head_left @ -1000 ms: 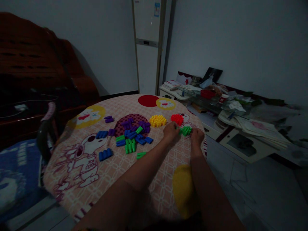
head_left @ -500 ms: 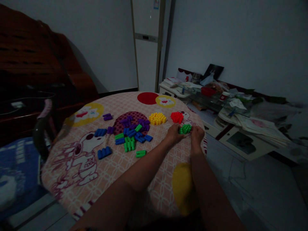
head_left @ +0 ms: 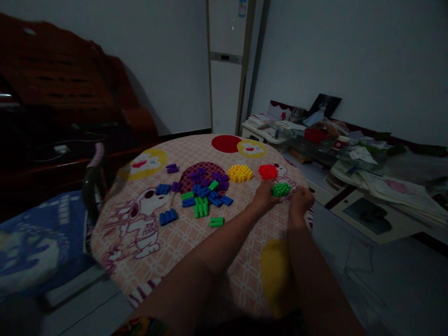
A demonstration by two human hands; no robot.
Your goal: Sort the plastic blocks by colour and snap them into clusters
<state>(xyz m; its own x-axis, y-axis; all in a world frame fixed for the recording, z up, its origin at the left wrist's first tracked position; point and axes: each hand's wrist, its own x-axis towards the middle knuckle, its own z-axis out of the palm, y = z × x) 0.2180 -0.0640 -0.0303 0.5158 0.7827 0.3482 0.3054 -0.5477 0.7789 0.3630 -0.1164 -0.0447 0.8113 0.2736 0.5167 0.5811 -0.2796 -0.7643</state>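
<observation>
Over the right side of the round table, my left hand is closed at the left end of a knobbly green bundle of toy building blocks. Just right of that bundle, my right hand is curled into a fist, with a small gap between. Whatever its fingers may hold is hidden. Behind the hands lie a red bundle of blocks and a yellow bundle of blocks. Loose blue blocks, purple blocks and green blocks are scattered to the left.
A patterned cloth covers the table. To the right, a low cabinet carries papers, bags and a paper cup. At the left stand a chair with a blue cover and a wooden sofa.
The view has swung left, so everything appears further right. My right hand has drawn slightly away from the green bundle, while my left hand stays at it.
</observation>
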